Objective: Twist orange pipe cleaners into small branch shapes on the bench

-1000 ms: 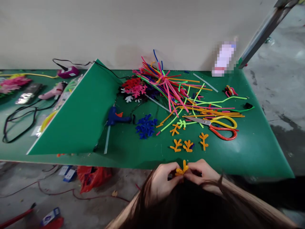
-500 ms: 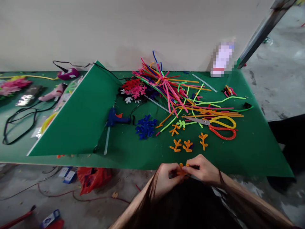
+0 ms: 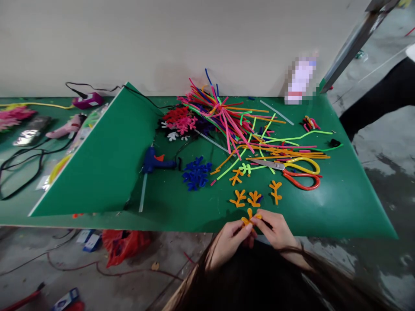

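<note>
Orange sprig (image 3: 249,214), at five o'clock in my view; left hand (image 3: 228,241) and right hand (image 3: 279,230) each pinching it, completion I cannot judge. Four orange pieces (image 3: 254,200), seemingly shaped, eleven through one o'clock beyond it. Orange stems (image 3: 298,154), unshaped, one o'clock.

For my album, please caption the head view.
Left hand and right hand hold an orange pipe-cleaner sprig, scissors and blue glue gun beyond.

Orange branched piece (image 3: 249,214) being pinched by left hand (image 3: 228,242) and right hand (image 3: 279,229), scissors (image 3: 282,166) laid beyond on the green desk (image 3: 350,207), bright pipe cleaners (image 3: 221,110) heaped farther back
</note>
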`<move>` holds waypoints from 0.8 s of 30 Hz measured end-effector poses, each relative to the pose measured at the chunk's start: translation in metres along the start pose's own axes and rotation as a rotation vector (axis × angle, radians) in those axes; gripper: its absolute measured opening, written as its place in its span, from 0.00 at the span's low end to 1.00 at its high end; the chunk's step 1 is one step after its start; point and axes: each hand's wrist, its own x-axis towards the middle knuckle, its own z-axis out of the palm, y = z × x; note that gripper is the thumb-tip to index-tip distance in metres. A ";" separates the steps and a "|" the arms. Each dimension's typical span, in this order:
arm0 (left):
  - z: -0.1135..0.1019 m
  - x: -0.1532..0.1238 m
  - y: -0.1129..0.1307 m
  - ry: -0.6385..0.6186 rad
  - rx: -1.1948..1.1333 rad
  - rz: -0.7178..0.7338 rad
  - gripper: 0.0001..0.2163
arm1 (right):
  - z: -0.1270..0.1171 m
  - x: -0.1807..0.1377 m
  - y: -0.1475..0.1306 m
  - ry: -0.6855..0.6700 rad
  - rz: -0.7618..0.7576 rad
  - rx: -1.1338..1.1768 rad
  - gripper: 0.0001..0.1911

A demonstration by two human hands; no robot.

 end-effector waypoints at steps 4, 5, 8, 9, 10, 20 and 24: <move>0.006 -0.003 0.003 0.032 0.081 0.039 0.24 | 0.003 -0.002 -0.003 -0.003 -0.007 0.047 0.21; 0.005 -0.005 0.003 0.002 0.100 0.041 0.24 | 0.001 -0.001 -0.003 -0.025 -0.003 0.059 0.22; -0.001 -0.008 0.000 -0.157 0.140 -0.006 0.23 | -0.007 0.000 -0.003 -0.161 0.041 0.106 0.18; -0.002 -0.008 -0.002 -0.191 0.166 -0.016 0.23 | -0.009 -0.001 -0.002 -0.207 0.083 0.144 0.16; -0.003 -0.008 -0.004 -0.201 0.208 -0.012 0.22 | -0.010 -0.002 0.000 -0.235 0.137 0.192 0.15; 0.019 0.006 -0.018 0.023 0.454 0.166 0.16 | -0.010 -0.016 0.018 -0.022 0.398 0.379 0.18; 0.018 0.016 -0.013 0.027 0.294 0.018 0.15 | -0.052 -0.011 0.031 -0.068 0.320 0.100 0.16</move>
